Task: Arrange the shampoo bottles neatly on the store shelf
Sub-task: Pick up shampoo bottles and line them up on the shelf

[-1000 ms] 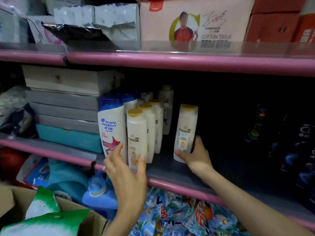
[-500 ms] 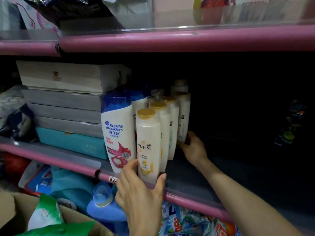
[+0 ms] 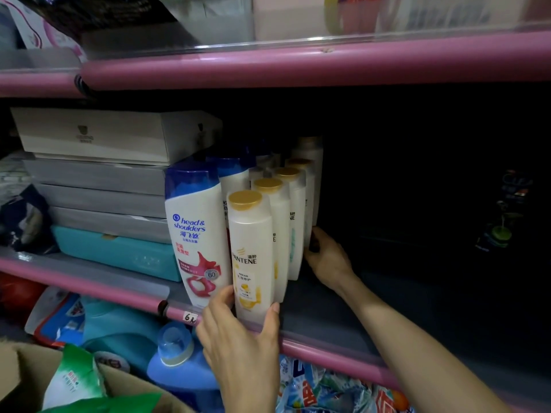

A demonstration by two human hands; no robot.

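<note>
At the shelf's (image 3: 328, 338) front edge, the left hand (image 3: 238, 338) cups the front Pantene bottle (image 3: 253, 251); the right hand (image 3: 326, 260) seems to grip a rear bottle (image 3: 310, 210) deeper in.

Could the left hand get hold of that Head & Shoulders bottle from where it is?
Probably yes. The left hand grips the base of the front Pantene bottle, and the Head & Shoulders bottle stands right beside it at the shelf's front edge, with nothing before it. It must first let go of the Pantene.
</note>
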